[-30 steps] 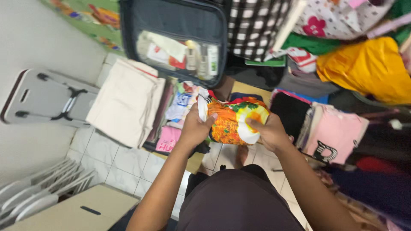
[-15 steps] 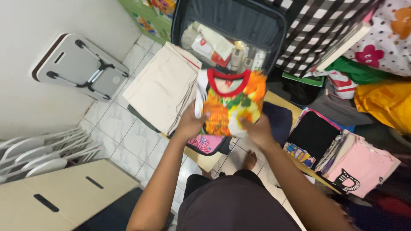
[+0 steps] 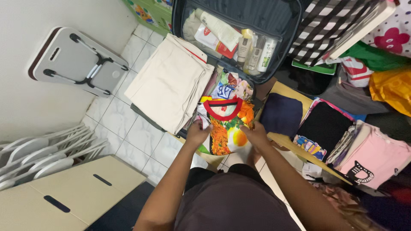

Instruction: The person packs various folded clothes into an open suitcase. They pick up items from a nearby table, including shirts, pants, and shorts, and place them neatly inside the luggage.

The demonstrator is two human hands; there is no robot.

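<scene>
Toiletries: white and pale tubes and bottles behind the clear pocket of the far suitcase lid.
Shirt: folded orange floral shirt, now lowered onto the clothes in the suitcase, right of the cream cloth.
Left hand: closed on the shirt's left edge.
Right hand: closed on its right edge.
Change: half a second ago the shirt was held up higher.

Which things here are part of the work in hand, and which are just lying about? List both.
In hand:
- left hand and right hand gripping the bright orange shirt
- open suitcase with folded clothes under the shirt
- beige folded cloth on the suitcase

Lying about:
- folding table against the wall
- white chairs
- pink shirt
- yellow bag
</scene>
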